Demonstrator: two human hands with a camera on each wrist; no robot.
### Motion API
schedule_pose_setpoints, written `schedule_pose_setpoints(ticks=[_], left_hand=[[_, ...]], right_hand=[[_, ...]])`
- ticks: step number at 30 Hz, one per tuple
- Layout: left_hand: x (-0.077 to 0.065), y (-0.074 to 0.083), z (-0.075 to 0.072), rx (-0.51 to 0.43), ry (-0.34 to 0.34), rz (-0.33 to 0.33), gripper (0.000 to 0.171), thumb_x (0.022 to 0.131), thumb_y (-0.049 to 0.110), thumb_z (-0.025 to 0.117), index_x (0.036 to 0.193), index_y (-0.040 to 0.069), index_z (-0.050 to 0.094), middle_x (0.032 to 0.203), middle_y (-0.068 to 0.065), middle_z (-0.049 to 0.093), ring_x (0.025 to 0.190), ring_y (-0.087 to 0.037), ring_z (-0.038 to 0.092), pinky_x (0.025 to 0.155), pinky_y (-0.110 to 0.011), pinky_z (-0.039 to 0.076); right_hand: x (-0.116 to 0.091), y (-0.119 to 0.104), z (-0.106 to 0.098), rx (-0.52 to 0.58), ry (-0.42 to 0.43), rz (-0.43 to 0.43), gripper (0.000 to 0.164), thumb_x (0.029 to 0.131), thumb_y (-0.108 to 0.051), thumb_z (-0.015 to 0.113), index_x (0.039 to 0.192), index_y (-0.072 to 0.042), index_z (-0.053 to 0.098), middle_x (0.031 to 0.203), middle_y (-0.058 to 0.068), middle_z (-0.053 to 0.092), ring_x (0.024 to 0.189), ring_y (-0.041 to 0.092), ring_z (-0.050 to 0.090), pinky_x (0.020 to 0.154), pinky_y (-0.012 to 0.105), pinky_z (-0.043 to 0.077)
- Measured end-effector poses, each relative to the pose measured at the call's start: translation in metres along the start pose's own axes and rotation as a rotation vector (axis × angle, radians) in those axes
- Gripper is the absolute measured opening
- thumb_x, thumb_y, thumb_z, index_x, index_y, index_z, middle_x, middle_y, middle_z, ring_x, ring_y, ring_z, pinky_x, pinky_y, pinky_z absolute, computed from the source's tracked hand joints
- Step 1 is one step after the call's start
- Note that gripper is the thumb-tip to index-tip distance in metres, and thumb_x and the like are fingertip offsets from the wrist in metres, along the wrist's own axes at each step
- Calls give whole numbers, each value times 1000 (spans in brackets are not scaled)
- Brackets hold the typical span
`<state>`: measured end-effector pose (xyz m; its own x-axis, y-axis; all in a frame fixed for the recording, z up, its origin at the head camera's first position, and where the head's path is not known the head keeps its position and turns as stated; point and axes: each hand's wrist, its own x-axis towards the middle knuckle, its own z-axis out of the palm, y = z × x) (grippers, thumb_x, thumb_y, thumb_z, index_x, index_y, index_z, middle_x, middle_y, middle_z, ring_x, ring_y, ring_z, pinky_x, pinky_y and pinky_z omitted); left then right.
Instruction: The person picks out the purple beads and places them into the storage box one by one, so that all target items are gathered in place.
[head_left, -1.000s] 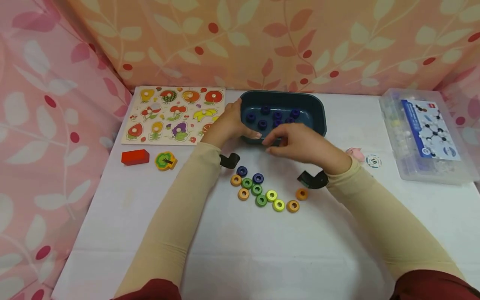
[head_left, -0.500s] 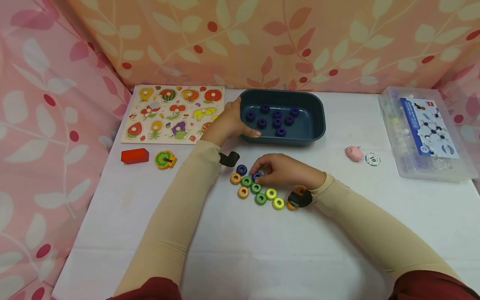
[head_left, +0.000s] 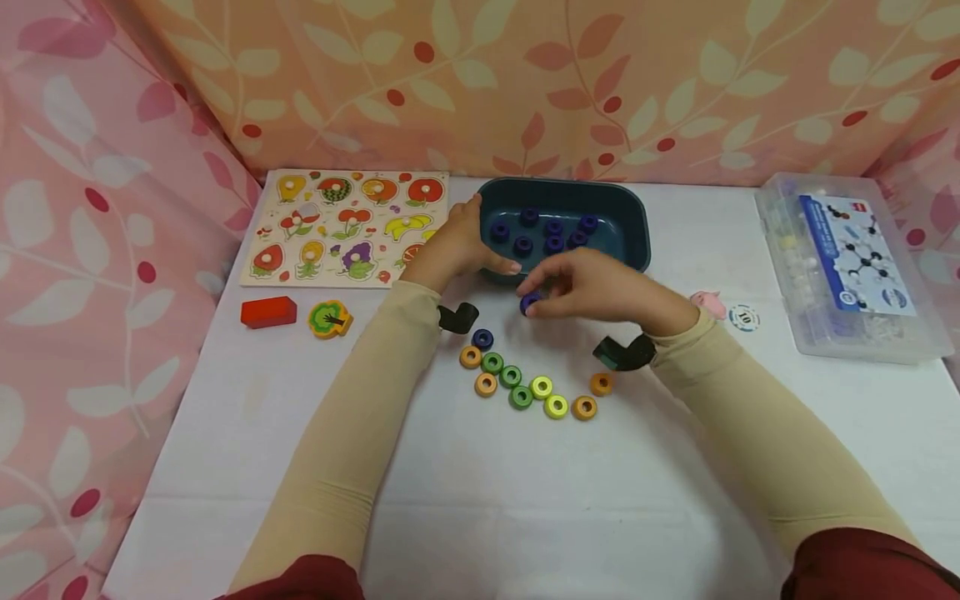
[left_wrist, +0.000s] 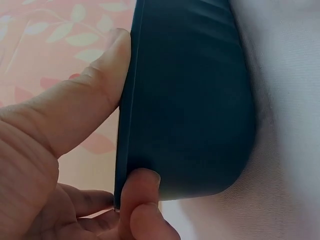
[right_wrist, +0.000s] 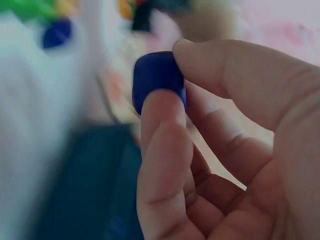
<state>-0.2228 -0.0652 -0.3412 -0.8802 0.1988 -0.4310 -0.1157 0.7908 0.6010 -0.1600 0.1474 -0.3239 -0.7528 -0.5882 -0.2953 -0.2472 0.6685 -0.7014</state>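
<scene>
My left hand (head_left: 456, 246) grips the left end of a dark teal plastic tub (head_left: 628, 229). In the left wrist view its thumb lies along the tub's rim (left_wrist: 131, 115), with fingers curled at the corner. Several dark blue rings (head_left: 522, 245) lie inside the tub. My right hand (head_left: 603, 287) pinches a blue ring (right_wrist: 157, 77) between thumb and fingers, just in front of the tub's near wall. On the white cloth below lie one blue ring (head_left: 483, 346), orange rings (head_left: 585, 416), green rings (head_left: 521, 405) and yellow rings (head_left: 556, 414).
A fruit peg puzzle board (head_left: 330, 229) sits left of the tub. In front of it are a red block (head_left: 268, 312) and a toy tree (head_left: 328, 320). Toward the right are a pink pig figure (head_left: 708, 305), a round white token (head_left: 745, 317) and a clear plastic case (head_left: 855, 271).
My right hand has gone from above the tub down to the rings, picked up a blue one and carried it back toward the tub. The left hand stays on the tub.
</scene>
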Motion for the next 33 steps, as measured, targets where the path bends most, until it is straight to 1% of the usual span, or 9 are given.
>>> schedule_pose_setpoints(ticks=[4,8,14,20,23,26,28,30,33], left_hand=[[-1,0,-1,-7,-4,-5,132,70,46,90,163,18,0,164,-12,18,143,-30,32,121,-48,31],[0,-1,-1,-21,-12,-9,132,70,47,89,162,18,-1,163,-12,19,142,-31,32,120,-49,33],[1,-1,1,-14,-25,-15,131,71,48,89,162,20,-1,163,-12,18,142,-32,32,119,-50,34],[-1,-2,1,-14,-17,-11,132,70,48,89,162,19,0,163,-12,18,142,-32,32,119,-50,33],[-1,-3,1,-14,-9,-9,132,70,47,90,162,19,0,163,-12,19,141,-31,33,119,-49,33],[0,-2,1,-20,-1,2,132,69,46,90,162,19,1,163,-12,20,141,-30,34,120,-49,32],[0,-1,1,-22,-3,11,133,69,46,91,162,19,1,163,-12,20,141,-30,34,120,-48,32],[0,-1,0,-16,-4,12,133,69,46,91,162,19,1,164,-12,19,141,-30,34,120,-49,32],[1,-1,0,2,-3,8,132,69,46,91,162,18,1,164,-12,19,142,-29,34,120,-49,32]], right_hand=[[15,-3,-40,-88,151,61,34,88,-40,77,117,-22,73,100,4,72,86,19,63,75,30,51],[46,8,-64,-142,165,107,44,91,-42,73,126,-16,70,123,8,69,109,24,60,96,41,51],[81,32,-66,-172,96,103,42,94,-32,71,130,-10,67,132,12,65,125,28,57,110,47,45],[75,37,-65,-151,81,122,47,94,-36,70,133,-10,64,136,12,63,130,29,53,114,47,41],[55,29,-58,-137,130,102,45,93,-41,70,128,-14,68,128,8,66,116,26,59,105,43,47],[30,18,-40,-145,160,51,32,91,-39,74,115,-18,73,109,4,72,92,23,61,84,36,51],[14,12,-22,-152,121,20,24,91,-35,75,110,-20,75,99,1,72,81,20,60,73,33,50],[5,6,-1,-156,55,-25,23,90,-32,76,110,-20,76,98,-1,73,80,15,61,69,31,51],[5,1,28,-113,-50,-107,29,91,-27,76,119,-18,73,111,-1,73,87,12,65,77,32,56]])
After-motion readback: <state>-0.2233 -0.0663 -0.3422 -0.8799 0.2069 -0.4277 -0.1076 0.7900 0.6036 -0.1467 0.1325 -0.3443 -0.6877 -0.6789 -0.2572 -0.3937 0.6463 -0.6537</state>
